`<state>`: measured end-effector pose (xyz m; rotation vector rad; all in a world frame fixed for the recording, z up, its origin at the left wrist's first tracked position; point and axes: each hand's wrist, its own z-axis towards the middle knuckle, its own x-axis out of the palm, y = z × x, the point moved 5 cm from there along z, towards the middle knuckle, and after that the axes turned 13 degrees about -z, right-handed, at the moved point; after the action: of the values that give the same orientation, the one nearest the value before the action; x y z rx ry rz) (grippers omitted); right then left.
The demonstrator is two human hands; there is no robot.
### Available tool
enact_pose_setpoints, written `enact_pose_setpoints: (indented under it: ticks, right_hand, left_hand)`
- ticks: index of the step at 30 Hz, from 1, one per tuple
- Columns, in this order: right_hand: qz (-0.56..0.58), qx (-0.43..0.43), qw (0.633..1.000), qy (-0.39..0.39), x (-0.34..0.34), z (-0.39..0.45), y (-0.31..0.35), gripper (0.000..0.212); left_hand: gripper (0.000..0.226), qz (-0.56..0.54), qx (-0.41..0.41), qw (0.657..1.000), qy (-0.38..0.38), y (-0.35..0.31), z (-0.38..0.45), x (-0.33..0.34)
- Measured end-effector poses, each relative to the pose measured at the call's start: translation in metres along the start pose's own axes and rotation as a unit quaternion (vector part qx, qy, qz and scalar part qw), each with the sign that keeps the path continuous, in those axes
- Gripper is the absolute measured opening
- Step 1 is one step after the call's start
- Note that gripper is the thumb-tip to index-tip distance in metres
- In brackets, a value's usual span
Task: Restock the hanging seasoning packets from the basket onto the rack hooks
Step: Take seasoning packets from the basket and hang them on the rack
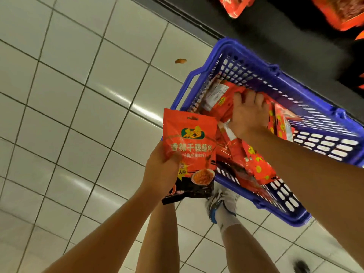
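Left hand grips a red-and-black seasoning packet; right hand seemingly grasps packets in the blue basket.

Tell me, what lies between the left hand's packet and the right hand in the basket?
In the head view, loose red packets lie between the held packet and the right hand, inside the blue basket.

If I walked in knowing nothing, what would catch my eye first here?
Most likely the bright red seasoning packet gripped in the left hand, held up over the white tiled floor. Just to its right, the right hand reaches down into a blue basket full of more red packets. Further red packets hanging on the rack show at the top right edge.
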<state>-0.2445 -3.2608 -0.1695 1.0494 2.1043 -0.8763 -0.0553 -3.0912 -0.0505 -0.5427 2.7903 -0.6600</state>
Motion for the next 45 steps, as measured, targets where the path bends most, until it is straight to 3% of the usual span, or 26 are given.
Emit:
enact_pose_setpoints:
  ticks: [6, 9, 13, 18, 20, 23, 27, 31, 34, 39, 43, 45]
  right_hand:
    - [-0.104, -0.031, 0.994, 0.029, -0.001, 0.009, -0.002, 0.054]
    - [-0.106, -0.061, 0.992, -0.007, -0.013, -0.001, -0.008, 0.034]
    - [-0.053, -0.134, 0.988, -0.061, -0.034, -0.025, -0.019, 0.038]
    - [0.094, -0.198, 0.976, 0.006, -0.050, -0.059, -0.047, 0.027]
    - [0.226, -0.160, 0.961, -0.004, -0.066, -0.073, -0.065, 0.016]
    - [0.414, -0.064, 0.908, -0.019, -0.096, -0.093, -0.097, 0.032]
    - [0.618, 0.021, 0.786, -0.029, -0.168, -0.134, -0.139, 0.037]
    - [0.686, 0.004, 0.724, -0.078, -0.262, -0.182, -0.164, 0.040]
    - [0.690, -0.026, 0.718, -0.087, -0.341, -0.225, -0.183, 0.043]
    - [0.647, -0.081, 0.742, -0.154, -0.482, -0.318, -0.215, 0.043]
    - [0.577, -0.089, 0.767, -0.265, -0.584, -0.401, -0.247, 0.060]
    - [0.566, -0.076, 0.758, -0.317, -0.624, -0.438, -0.268, 0.053]
  left_hand:
    - [0.024, -0.002, -0.017, 1.000, -0.005, -0.002, 0.008, 0.002]
    - [0.025, 0.004, -0.020, 1.000, -0.005, -0.008, 0.006, 0.004]
    - [0.021, 0.000, -0.011, 1.000, -0.007, -0.023, -0.002, 0.005]
    - [0.019, -0.019, 0.002, 1.000, -0.019, -0.041, -0.016, 0.003]
    - [0.018, -0.030, 0.014, 0.999, -0.019, -0.049, -0.025, 0.002]
    - [0.025, -0.054, 0.035, 0.998, -0.016, -0.065, -0.043, -0.003]
    - [0.029, -0.094, 0.068, 0.993, 0.011, -0.103, -0.085, -0.011]
    - [0.025, -0.162, 0.095, 0.982, 0.000, -0.159, -0.146, -0.027]
    - [0.024, -0.202, 0.124, 0.971, 0.014, -0.211, -0.204, -0.040]
    - [0.025, -0.220, 0.212, 0.951, 0.051, -0.306, -0.317, -0.067]
    - [0.019, -0.234, 0.295, 0.923, 0.079, -0.382, -0.399, -0.082]
    - [0.022, -0.239, 0.340, 0.904, 0.105, -0.419, -0.437, -0.084]
